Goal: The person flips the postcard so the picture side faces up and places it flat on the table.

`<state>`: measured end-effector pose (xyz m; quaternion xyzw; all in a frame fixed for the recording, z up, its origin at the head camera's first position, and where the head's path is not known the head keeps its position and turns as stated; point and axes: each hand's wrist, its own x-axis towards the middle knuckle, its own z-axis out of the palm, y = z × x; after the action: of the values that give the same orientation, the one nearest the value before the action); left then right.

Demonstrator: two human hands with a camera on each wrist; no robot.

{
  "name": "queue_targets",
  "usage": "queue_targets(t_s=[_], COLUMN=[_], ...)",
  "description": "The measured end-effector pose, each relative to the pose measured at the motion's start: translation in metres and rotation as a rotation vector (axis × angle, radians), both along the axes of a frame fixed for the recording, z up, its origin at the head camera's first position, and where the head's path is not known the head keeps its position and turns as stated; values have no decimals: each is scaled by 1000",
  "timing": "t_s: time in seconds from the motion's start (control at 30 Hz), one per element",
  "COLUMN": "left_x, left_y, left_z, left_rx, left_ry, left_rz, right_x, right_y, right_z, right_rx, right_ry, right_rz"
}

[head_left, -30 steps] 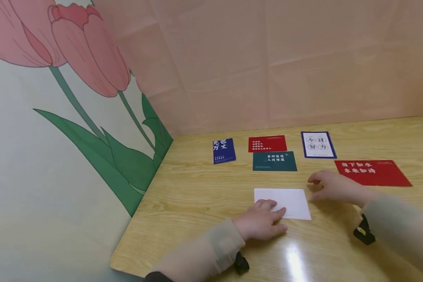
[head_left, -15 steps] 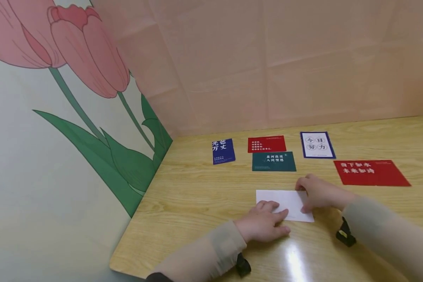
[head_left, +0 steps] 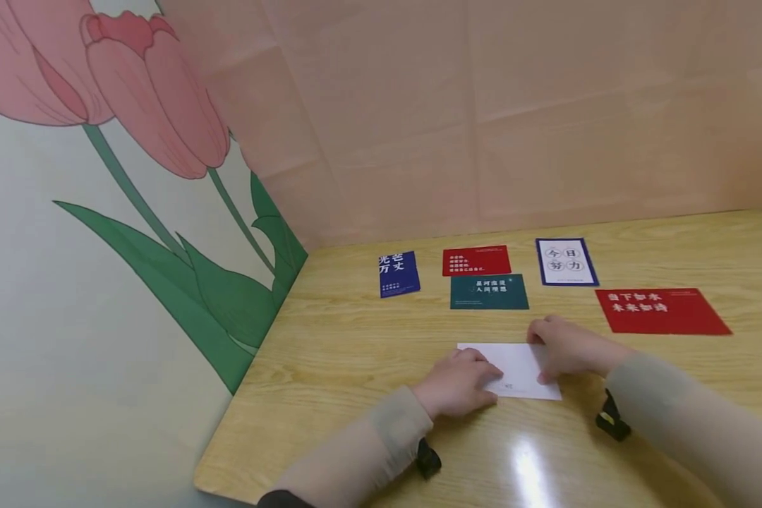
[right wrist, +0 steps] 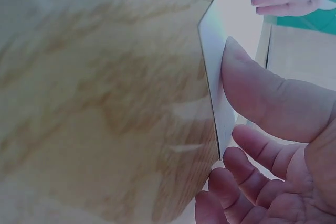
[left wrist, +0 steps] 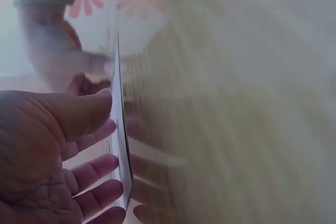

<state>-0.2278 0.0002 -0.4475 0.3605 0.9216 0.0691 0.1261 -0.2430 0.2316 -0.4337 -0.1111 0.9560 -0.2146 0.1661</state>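
A white card [head_left: 518, 361] lies on the wooden table [head_left: 330, 395], a small faint mark near its front edge. My left hand [head_left: 458, 384] rests on the card's left part, fingers loosely bent. In the left wrist view the thumb and fingertips of the left hand [left wrist: 63, 150] touch the card [left wrist: 119, 124], seen nearly edge-on. At the card's right end, my right hand [head_left: 571, 347] grips it between thumb and curled fingers. The right wrist view shows the right thumb [right wrist: 262, 85] on the card's face [right wrist: 211, 61], with the other fingertips at its end edge.
Behind the hands lie a blue card [head_left: 399, 274], a red card [head_left: 476, 261] touching a green card [head_left: 490, 292], a blue-bordered white card [head_left: 566, 262] and a larger red card [head_left: 663, 310]. A tulip-painted wall [head_left: 101, 317] borders the table's left; pink sheeting [head_left: 406, 127] stands behind.
My right hand has moved left from beside the white card and taken its right end. The left hand has shifted slightly left on the card, uncovering the small mark.
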Motion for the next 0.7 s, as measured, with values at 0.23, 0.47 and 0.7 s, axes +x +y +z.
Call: queue_targets(t_s=[0.23, 0.47, 0.7], left_x=[-19, -39, -50], left_y=[-8, -11, -9], left_z=[3, 12, 13], left_rx=[39, 45, 51], left_ry=[-38, -118, -181], left_rz=[168, 283, 335], right_x=[1, 0, 1], right_y=[-1, -2, -3], right_z=[2, 3, 2], right_rx=[3, -8, -3], right_ry=[-13, -30, -26], right_rz=[-15, -26, -21])
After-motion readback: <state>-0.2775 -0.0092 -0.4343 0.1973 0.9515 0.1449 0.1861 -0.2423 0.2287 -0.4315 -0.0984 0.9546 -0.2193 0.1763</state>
